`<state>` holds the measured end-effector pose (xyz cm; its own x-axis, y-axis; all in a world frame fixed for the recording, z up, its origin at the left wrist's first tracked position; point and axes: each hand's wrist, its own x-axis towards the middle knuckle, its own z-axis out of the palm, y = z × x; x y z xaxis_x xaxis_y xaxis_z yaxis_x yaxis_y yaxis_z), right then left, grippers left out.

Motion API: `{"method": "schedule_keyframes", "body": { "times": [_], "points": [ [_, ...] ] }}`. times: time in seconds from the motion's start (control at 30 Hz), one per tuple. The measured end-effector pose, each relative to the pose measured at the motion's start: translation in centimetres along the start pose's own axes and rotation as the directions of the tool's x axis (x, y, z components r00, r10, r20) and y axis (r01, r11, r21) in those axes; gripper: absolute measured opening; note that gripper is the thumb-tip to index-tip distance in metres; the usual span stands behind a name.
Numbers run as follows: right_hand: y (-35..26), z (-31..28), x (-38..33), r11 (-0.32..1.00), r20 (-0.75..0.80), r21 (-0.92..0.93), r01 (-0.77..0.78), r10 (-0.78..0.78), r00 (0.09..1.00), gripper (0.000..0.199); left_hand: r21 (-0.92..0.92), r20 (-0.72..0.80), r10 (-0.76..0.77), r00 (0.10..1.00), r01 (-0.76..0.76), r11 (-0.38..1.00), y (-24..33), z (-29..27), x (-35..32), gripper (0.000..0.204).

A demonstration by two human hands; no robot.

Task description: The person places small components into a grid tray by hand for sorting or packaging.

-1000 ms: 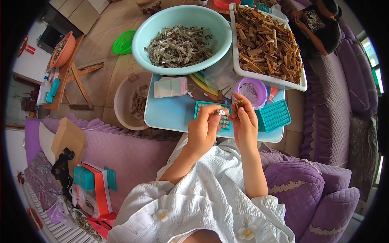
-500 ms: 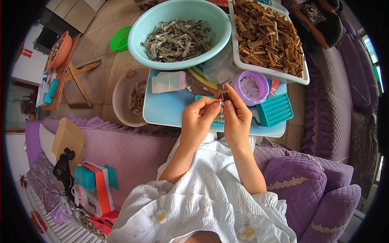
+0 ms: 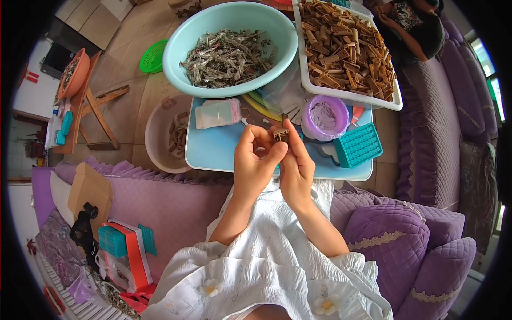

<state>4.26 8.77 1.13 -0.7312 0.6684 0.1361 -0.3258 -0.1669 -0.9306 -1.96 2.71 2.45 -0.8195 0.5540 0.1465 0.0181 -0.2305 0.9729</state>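
Observation:
Over the near side of the blue table, my left hand and my right hand meet around a small brown box-like piece. My left thumb presses on its near side, and the fingers of my right hand back it from the right. The left fingers are curled; what else they may hold is hidden. Just right of my right hand are a purple tub with white paper-like bits and a teal block with rows of holes. My hands cover most of the table in front of me.
Behind stand a pale blue basin of silvery crumpled strips and a white tray heaped with brown pieces. A stack of clear plastic sleeves lies left. Beyond the table edge sits a beige basin. Another person is at far right.
The brown piece has tilted and come lower and left, and my left thumb now lies on it. A teal holder with small pale items beneath my hands is now almost hidden. The view has shifted slightly.

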Motion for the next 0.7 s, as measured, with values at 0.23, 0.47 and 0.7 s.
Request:
{"method": "schedule_keyframes", "body": {
  "times": [0.23, 0.47, 0.7],
  "points": [
    [-0.2, 0.3, 0.2, 0.991, 0.103, -0.121, 0.057, -0.044, 0.994, 0.036, 0.095, -0.081, 0.117, 0.99, -0.109, 0.989, -0.6, -0.3, -0.5, 0.046],
    [-1.5, 0.1, -0.2, 0.982, 0.171, -0.144, -0.121, 0.145, 0.975, 0.031, 0.202, 0.229, 0.051, 0.972, -0.098, 0.974, -0.3, -2.0, -0.6, 0.036],
    [-2.5, -0.7, -0.5, 0.941, 0.075, -0.325, -0.099, 0.129, 0.989, 0.028, -0.003, 0.093, -0.003, 0.996, 0.003, 1.0, 0.9, -1.1, -1.2, 0.025]
  ]
}}
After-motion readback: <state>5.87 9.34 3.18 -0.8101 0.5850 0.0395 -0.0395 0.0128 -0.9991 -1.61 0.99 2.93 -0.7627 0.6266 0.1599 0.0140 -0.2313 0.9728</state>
